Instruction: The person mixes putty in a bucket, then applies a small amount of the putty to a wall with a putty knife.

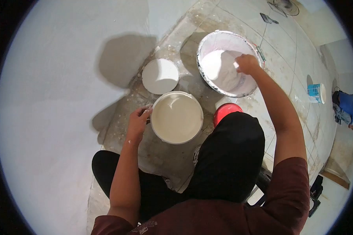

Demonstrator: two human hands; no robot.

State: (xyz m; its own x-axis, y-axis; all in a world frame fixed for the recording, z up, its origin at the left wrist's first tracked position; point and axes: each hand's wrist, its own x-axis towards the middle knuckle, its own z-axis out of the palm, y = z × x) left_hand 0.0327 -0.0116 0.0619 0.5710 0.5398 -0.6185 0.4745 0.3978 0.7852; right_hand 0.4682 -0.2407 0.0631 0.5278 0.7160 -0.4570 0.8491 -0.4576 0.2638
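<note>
A white bucket (177,141) of cream-coloured paint stands on the floor between my legs. At its left side is my left hand (139,120), with fingers curled and gripping the edge of the bucket. My right hand (248,64) reaches over the big round tub (202,70), which has white material in the bottom and splattered walls. Its fingers are closed, and a small white bit shows by the fingertips; I cannot tell what they hold. A round white lid (161,76) lies behind the bucket, close to the wall.
A red lid or container (226,112) sits by my right knee. The white wall (59,117) runs along the left. Out on the tiled floor are a blue-and-white pail (315,93), a dark flat tool (268,18) and a fan (285,7). A blue bundle (346,105) is at far right.
</note>
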